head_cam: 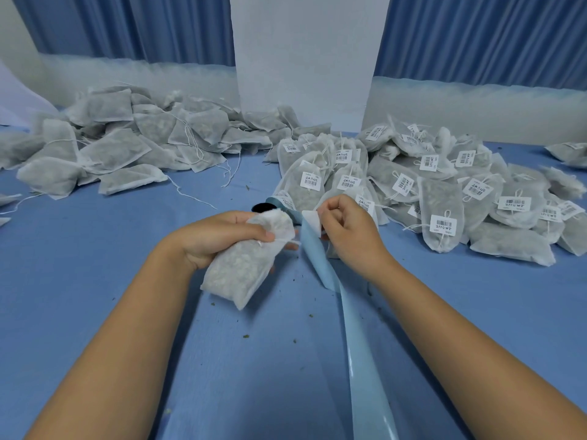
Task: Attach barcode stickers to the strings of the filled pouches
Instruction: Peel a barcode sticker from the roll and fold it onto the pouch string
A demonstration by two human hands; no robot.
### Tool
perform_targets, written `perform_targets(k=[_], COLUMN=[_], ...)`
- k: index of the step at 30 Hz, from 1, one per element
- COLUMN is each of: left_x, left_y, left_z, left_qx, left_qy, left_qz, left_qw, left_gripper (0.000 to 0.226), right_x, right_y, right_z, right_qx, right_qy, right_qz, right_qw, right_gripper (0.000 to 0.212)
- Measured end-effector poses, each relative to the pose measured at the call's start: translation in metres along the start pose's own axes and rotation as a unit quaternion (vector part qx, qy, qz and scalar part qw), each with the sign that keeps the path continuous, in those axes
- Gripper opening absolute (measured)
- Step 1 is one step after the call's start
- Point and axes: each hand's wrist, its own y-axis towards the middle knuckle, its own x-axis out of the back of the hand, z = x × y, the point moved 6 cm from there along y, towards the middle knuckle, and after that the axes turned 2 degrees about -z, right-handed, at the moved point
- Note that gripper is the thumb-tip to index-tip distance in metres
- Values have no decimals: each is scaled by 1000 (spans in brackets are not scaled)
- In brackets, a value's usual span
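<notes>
Two grips: left hand clutches a pouch, right hand pinches a sticker.

Soft even light, faint shadows, wide-angle bending at edges, slight blur

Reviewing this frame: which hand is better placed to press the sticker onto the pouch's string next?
Right. The right hand pinches the white sticker beside the neck of the pouch, while the left hand is occupied gripping that pouch.
</notes>
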Motion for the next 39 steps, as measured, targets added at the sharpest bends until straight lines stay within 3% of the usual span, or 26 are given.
perform_targets(k=[4,8,10,16,21,27,31,35,39], left_x=[7,8,8,8,12,27,30,18,6], left_y=[4,4,5,6,7,-1,-5,-5,-3], left_z=[-6,-4,-1,2,2,2,-9,-18,-22], left_qx=[-45,-22,1,23,20,18,-38,-83,-99], left_qy=[-95,-61,-30,-6,7,33,9,44,77], left_qz=[-42,-89,-109,-108,-119,-111,-131,-112,-125], left_qw=[994,994,994,994,993,993,991,989,984], left_gripper=[35,29,18,13,11,16,17,17,9], right_x=[-6,-13,-13,1,12,20,7,-6,-10], right_y=[-9,-16,-15,-4,0,1,0,-3,-6], right_z=[16,20,18,1,-14,-8,0,12,18], right_qx=[113,155,136,3,-127,-120,-151,-193,-178], right_qy=[-72,-137,-122,-26,120,134,221,386,381], right_qz=[27,52,44,-32,-96,-135,-58,55,146], right_qw=[991,977,982,999,980,975,962,900,896], right_gripper=[8,4,4,11,11,16,14,10,11])
